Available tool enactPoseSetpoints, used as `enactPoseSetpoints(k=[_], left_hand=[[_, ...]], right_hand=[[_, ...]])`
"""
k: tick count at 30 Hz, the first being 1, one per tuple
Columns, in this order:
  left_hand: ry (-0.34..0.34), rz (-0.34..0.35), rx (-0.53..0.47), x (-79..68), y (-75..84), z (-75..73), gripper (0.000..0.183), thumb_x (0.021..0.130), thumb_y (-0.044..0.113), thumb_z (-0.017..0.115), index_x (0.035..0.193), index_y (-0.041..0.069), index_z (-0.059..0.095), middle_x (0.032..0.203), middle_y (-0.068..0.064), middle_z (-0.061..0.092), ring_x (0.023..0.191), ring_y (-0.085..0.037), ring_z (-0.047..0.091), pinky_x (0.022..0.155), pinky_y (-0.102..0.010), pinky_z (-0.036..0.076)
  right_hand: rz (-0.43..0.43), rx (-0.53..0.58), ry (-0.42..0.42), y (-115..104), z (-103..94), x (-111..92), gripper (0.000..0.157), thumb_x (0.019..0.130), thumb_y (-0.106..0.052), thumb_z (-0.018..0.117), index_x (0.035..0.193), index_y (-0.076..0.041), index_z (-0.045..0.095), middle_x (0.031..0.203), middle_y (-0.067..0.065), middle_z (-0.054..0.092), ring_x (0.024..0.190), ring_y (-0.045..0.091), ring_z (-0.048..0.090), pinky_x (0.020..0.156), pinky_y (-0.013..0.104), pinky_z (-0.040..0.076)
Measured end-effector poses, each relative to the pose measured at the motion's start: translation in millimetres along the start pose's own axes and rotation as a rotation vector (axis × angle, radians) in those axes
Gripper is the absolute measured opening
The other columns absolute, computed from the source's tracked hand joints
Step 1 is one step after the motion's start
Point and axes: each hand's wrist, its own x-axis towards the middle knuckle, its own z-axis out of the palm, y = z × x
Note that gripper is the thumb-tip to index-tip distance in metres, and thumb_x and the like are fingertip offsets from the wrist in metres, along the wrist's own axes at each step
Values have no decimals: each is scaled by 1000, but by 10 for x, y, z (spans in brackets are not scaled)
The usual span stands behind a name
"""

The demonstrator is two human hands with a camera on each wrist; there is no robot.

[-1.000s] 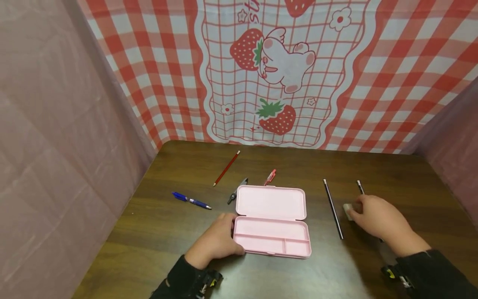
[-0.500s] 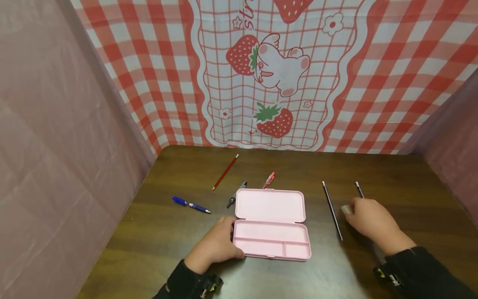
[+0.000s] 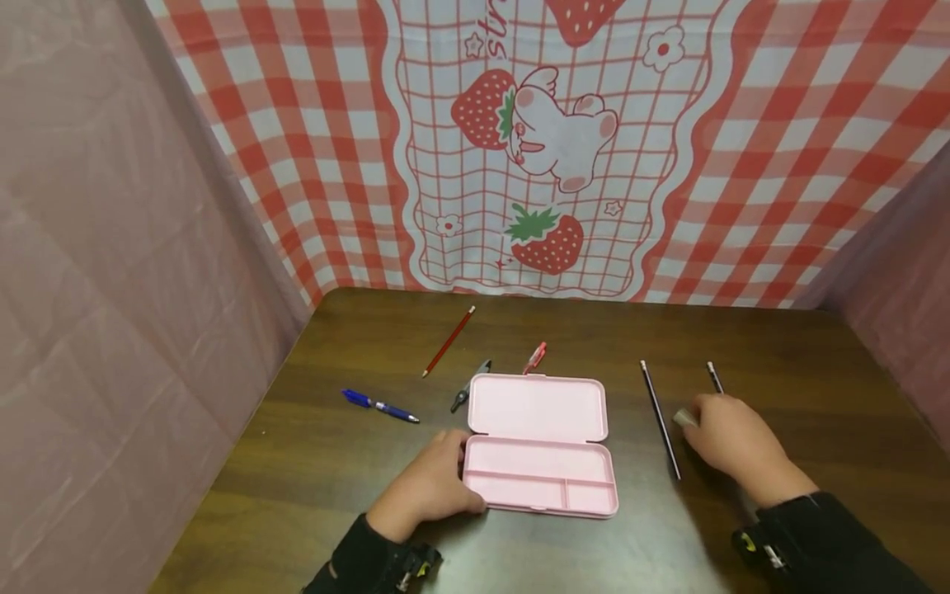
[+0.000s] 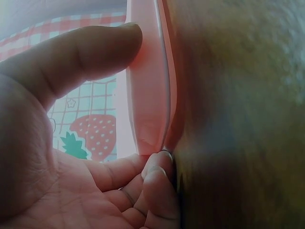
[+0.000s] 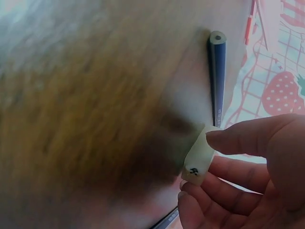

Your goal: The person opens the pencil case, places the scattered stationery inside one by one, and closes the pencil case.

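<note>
Left hand grips the left end of the open pink case, lower centre of frame; right hand, lower right, pinches the eraser (shifted slightly left within the last second), not yet in the case.

L hand — thumb apart fr. bent fingers; R hand — thumb pinching w/ fingers.

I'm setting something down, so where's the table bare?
The table is bare in front of the case, between the red pen and left dark pencil at the back, and between the blue pen and left sleeve. Crowded: at the case's far left corner, by the grey tool; around the right hand, pinching an eraser.
</note>
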Motion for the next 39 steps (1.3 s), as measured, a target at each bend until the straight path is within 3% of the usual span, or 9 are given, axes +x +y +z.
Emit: enactPoseSetpoints(k=[7,12,16,26,39], left_hand=[[-6,-8,2,31,-11,13,79,59,22,93,126,0,58,114,-9,54,100,-23,51,91,-47,47],[-19,-11,1,47,-4,24,78,60,23,93,125,0,57,113,-9,53,100,-23,51,90,-48,47],[-32,-11,-8,52,7,35,75,60,23,93,123,1,57,111,-8,53,98,-23,51,88,-47,47],[-32,-11,-23,59,-6,90,79,59,22,94,125,0,57,111,-8,54,98,-23,52,88,-48,48],[-32,-21,-30,32,-33,-8,82,62,23,92,130,-1,53,114,-11,53,100,-23,53,90,-47,47]], right_hand=[[-4,42,16,-13,-18,-9,18,92,-12,72,94,5,66,79,9,60,69,26,53,64,48,47],[44,125,-11,-86,-97,-59,32,100,-23,66,109,8,67,89,13,64,75,26,57,65,46,48],[42,177,17,-202,-147,-81,37,100,-26,67,115,8,67,93,13,66,79,27,59,68,48,49],[-8,253,55,-578,-219,-131,35,95,-23,74,115,4,69,99,11,67,84,25,60,68,42,49],[-138,200,43,-850,-227,-211,24,93,-22,78,108,-4,73,94,1,62,81,18,56,70,40,49]])
